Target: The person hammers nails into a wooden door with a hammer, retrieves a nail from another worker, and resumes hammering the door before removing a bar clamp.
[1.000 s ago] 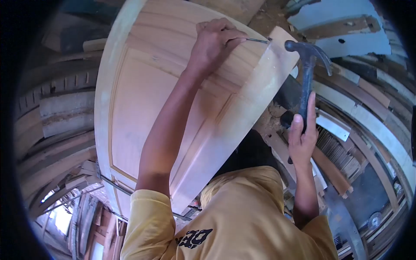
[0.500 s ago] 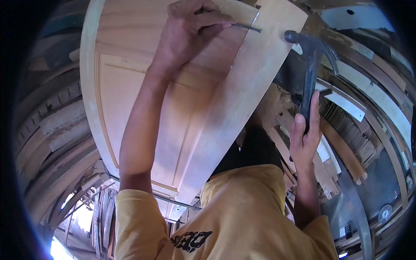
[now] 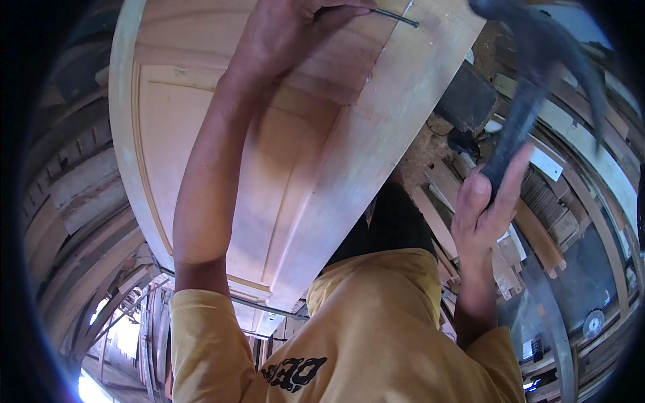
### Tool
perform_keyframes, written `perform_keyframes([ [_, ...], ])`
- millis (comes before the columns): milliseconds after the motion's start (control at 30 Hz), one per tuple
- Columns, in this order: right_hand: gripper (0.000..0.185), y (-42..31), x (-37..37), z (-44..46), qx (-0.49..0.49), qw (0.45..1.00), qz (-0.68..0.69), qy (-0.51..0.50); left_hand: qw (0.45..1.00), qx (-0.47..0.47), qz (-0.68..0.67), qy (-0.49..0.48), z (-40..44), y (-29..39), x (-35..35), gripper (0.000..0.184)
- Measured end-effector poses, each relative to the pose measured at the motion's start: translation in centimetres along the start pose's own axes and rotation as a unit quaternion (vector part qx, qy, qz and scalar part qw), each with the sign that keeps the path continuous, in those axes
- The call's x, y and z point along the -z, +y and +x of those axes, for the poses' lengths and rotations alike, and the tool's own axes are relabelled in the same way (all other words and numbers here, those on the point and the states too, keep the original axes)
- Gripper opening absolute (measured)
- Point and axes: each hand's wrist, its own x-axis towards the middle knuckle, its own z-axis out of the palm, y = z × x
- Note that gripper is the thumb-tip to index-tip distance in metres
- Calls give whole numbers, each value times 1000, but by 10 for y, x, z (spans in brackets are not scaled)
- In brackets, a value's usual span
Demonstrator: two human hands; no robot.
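Note:
At the top of the head view my left hand (image 3: pixel 289 30) is closed around a thin dark nail (image 3: pixel 398 18). The nail points sideways over the edge board of a pale wooden panelled door (image 3: pixel 376 134), its wider end to the right. I cannot make out whether the nail touches the wood. My right hand (image 3: pixel 485 211) grips the handle of a dark claw hammer (image 3: pixel 521 111). The hammer is raised to the right of the door, its head near the top edge, blurred, and its claw curving off to the right. Hammer and nail are apart.
Stacked boards (image 3: pixel 87 181) line the left side. To the right lie wood offcuts (image 3: pixel 541 238), a dark block (image 3: pixel 467 97) and a round dial (image 3: pixel 593 324). Sawdust covers the ground beside the door.
The hammer has risen toward me and to the right, looking larger, with its head farther from the nail. My left hand and the nail sit slightly higher in view.

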Motion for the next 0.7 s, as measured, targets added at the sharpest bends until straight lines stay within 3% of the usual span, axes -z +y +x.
perform_keyframes([
  [33, 56, 8, -9, -5, 38, 998, -12, 39, 1000, 0, -7, -5, 1, 0, 0, 15],
  [133, 56, -16, -8, 21, 25, 997, -55, -43, 1000, 8, -17, -13, 2, 4, 3, 15],
  [200, 57, -23, -2, 21, -92, 991, -27, -90, 1000, 15, -20, -15, 4, 6, 5, 14],
  [233, 56, -18, -3, 19, -32, 997, -39, -62, 1000, 14, -16, -15, 3, 5, 4, 14],
  [400, 60, -2, 3, -7, -51, 998, -41, 5, 998, 38, -32, 42, -7, 5, 1, 15],
  [500, 63, -14, 7, -15, -141, 987, 63, 45, 993, 109, -12, 49, -22, 19, 12, 15],
  [700, 62, 3, 18, -50, -107, 994, 0, -24, 986, 165, -19, -20, -66, 42, 19, 14],
])
